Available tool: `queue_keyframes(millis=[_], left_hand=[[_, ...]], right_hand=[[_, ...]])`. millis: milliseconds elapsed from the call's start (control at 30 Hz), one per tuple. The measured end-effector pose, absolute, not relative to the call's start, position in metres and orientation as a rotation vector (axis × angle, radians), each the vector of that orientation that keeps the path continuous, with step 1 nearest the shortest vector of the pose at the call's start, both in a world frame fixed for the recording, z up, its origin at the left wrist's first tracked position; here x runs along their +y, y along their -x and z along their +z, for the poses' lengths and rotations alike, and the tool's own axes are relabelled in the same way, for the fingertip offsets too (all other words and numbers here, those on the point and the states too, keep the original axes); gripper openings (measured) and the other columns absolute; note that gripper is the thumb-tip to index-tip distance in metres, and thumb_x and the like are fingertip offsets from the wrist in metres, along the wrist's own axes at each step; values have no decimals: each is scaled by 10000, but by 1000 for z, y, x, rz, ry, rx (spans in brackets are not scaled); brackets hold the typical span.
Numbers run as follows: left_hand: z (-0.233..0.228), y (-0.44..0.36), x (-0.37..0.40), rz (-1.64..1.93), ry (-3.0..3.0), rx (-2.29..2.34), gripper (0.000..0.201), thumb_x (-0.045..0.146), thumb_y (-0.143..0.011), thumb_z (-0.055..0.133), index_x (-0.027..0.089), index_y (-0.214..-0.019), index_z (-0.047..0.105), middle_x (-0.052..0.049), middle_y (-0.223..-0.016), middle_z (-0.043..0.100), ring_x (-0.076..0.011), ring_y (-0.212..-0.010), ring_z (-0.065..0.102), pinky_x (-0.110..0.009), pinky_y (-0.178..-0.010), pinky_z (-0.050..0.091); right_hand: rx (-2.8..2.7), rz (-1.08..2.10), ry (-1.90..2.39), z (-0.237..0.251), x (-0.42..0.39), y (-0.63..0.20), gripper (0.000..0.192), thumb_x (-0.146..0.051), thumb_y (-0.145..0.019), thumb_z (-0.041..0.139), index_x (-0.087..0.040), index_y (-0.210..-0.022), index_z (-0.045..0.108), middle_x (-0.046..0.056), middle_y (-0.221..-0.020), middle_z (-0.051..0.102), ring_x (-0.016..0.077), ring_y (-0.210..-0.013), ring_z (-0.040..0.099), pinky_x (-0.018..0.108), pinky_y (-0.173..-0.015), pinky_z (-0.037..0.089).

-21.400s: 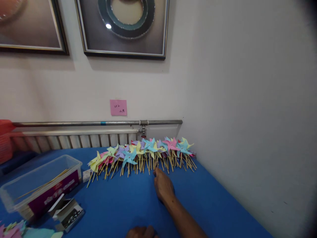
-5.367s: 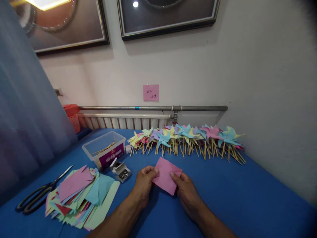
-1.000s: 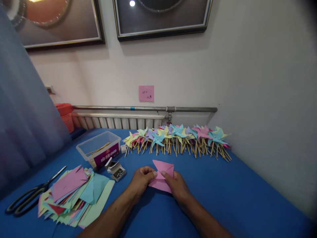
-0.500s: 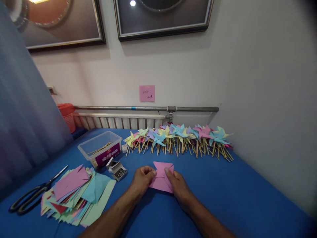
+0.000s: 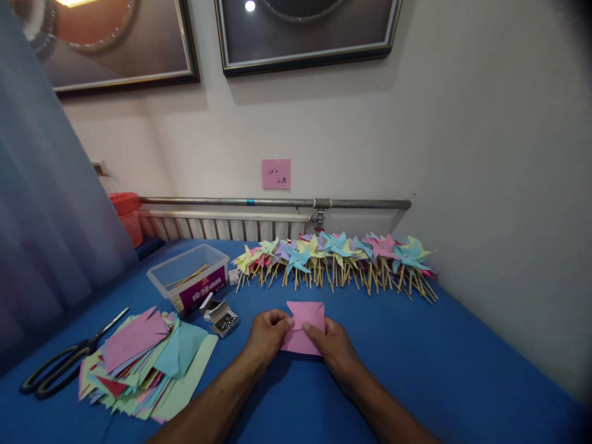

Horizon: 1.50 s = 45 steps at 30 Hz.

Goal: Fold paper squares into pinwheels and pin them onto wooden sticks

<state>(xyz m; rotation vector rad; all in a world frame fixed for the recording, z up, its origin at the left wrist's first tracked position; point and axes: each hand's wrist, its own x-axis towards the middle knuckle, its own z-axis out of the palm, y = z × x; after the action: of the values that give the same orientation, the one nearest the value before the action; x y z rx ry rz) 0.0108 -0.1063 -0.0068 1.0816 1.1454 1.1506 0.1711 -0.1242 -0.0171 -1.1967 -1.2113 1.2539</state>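
A pink square of paper (image 5: 305,313), slit in from its corners, is held over the table between both hands. My left hand (image 5: 268,333) pinches its left side between thumb and fingers. My right hand (image 5: 335,342) grips the right side, its thumb lying on the paper near the middle and the fingers behind. To the left of my left hand stands a small open box (image 5: 221,316) with metal pins in it. Farther left lies a heap of coloured cut paper (image 5: 139,364), a pink sheet on top.
Black-handled scissors (image 5: 74,357) lie left of the heap. A clear plastic tub (image 5: 189,277) holds thin sticks. Several finished pinwheels (image 5: 333,253) on sticks line the back of the blue table (image 5: 416,370). Behind them are a pipe (image 5: 208,201) and a radiator (image 5: 222,225).
My right thumb has shifted down and left on the pink paper, and the flap it pressed at the upper right now lies flatter. My left hand keeps its pinch.
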Motion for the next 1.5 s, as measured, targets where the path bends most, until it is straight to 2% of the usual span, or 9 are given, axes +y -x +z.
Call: queue_keyframes(millis=[133, 533, 733, 1067, 1500], left_hand=[[-5, -12, -108, 1138, -1063, 1097, 390, 475, -542, 849, 154, -623, 642, 25, -514, 559, -100, -484, 422, -255, -525, 306], [-3, -10, -110, 1130, -1037, 1045, 380, 445, -539, 869, 145, -626, 651, 24, -523, 561, -91, -494, 419, -247, -534, 310], [-1, -10, -114, 1131, -964, 906, 393, 373, -512, 906, 154, -614, 595, 29, -540, 575, -91, -505, 464, -244, -555, 361], [-2, -12, -114, 1139, -943, 965, 336, 309, -502, 875, 154, -608, 596, 18, -549, 592, -99, -504, 479, -257, -555, 366], [1, -13, -114, 1145, -973, 1010, 359, 363, -519, 853, 168, -595, 561, 46, -514, 535, -80, -486, 412, -245, -532, 311]], right_hand=[[-1209, 1270, 1189, -15, -125, -171, 484, -548, -719, 756, -125, -953, 733, 60, -777, 732, 206, -673, 628, 295, -614, 465], [-1252, 1224, 1169, -24, -120, -174, 550, -601, -717, 747, -116, -978, 730, 71, -785, 732, 214, -689, 634, 307, -626, 493], [-1306, 1241, 1147, -20, -125, -172, 522, -580, -758, 726, -122, -1008, 732, 65, -782, 734, 213, -691, 642, 304, -628, 495], [-1269, 1344, 1104, -14, -129, -166, 533, -585, -754, 735, -121, -1016, 736, 67, -803, 737, 205, -689, 644, 312, -663, 494], [-1253, 1278, 1146, -19, -124, -169, 537, -569, -747, 740, -113, -1031, 726, 70, -804, 739, 211, -691, 638, 300, -630, 481]])
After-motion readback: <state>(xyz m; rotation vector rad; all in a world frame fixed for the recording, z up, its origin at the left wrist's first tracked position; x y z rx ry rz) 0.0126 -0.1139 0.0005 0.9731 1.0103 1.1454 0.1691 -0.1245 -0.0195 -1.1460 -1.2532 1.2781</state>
